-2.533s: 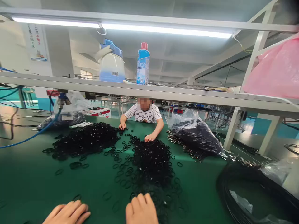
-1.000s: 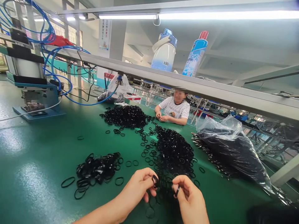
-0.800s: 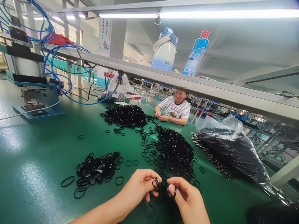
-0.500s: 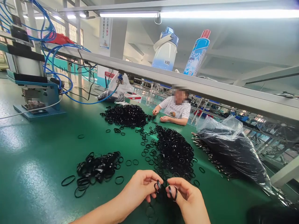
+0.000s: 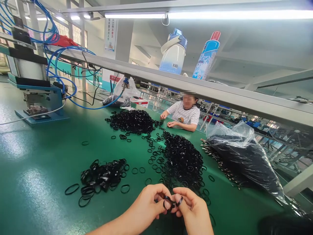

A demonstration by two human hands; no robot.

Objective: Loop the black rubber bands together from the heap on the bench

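Note:
My left hand [image 5: 149, 205] and my right hand [image 5: 193, 212] meet at the bottom centre, fingertips together. Each pinches a small black rubber ring [image 5: 168, 203], and the rings touch between the thumbs. Just beyond my fingers lies a big heap of black rings [image 5: 183, 160] on the green table [image 5: 36, 176]. A smaller flat bunch of rings [image 5: 102, 178] lies to the left of my left hand. A further heap [image 5: 132, 121] sits at the far side.
A person in a striped shirt [image 5: 185, 115] works across the table. A clear bag of dark parts [image 5: 239, 156] lies at right. A blue machine with blue hoses [image 5: 36, 94] stands at far left. A flask [image 5: 172, 52] and spray can [image 5: 206, 55] stand on the overhead shelf.
My hands have closed together, bringing the two rings into contact. Earlier the view swung left from the right side of the table. The person opposite shifted their hands slightly.

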